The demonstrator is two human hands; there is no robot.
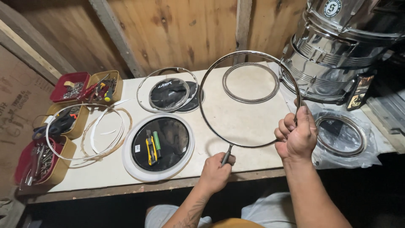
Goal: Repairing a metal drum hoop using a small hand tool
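My right hand (296, 136) grips the right side of a large shiny metal hoop (211, 71), holding it up above the white tabletop (236, 118). My left hand (216, 169) is closed on a thin dark tool (227, 154) whose tip touches the hoop's lower rim. A second, flatter metal ring (250, 99) lies on the table behind the raised hoop. A round black drumhead with a white rim (158, 145) lies left of my left hand, with a yellow utility knife (149, 147) and a green marker (156, 143) on it.
Stacked chrome drum shells (337, 46) stand at the back right. A ring in clear plastic (341, 135) lies right of my right hand. More drumheads (173, 93), thin hoops (84, 131) and several trays of tools and hardware (42, 160) fill the left side. A wooden wall is behind.
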